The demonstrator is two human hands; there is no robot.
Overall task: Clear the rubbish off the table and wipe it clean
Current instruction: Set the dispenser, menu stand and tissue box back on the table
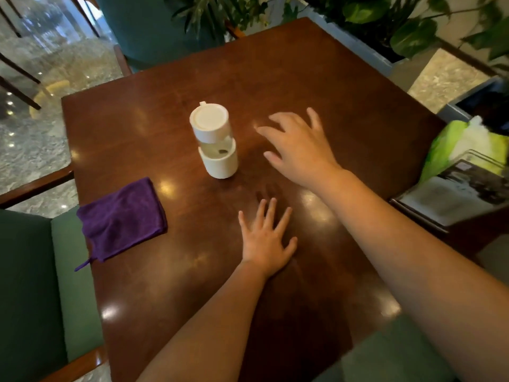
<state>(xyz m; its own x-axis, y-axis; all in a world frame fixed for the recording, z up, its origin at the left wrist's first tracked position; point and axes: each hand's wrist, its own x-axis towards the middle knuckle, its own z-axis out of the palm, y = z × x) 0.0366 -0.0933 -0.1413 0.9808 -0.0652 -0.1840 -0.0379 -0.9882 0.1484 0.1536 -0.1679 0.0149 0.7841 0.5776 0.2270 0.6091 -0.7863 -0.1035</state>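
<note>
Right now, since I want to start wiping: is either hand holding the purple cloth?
No, the cloth lies folded at the table's left edge, apart from the left hand and right hand.

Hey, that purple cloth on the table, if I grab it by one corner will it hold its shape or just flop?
The purple cloth will probably flop: it looks like soft folded terry, with creases showing. It would likely unfold as it lifts, since nothing pins the layers. It seems light, and part already overhangs the table edge, so a push could slide it off.

Dark glossy wooden table [289, 64], filling the middle of the frame. Purple folded cloth [122, 219], lying flat at lower left, near the table's left edge, one corner hanging over.
</note>
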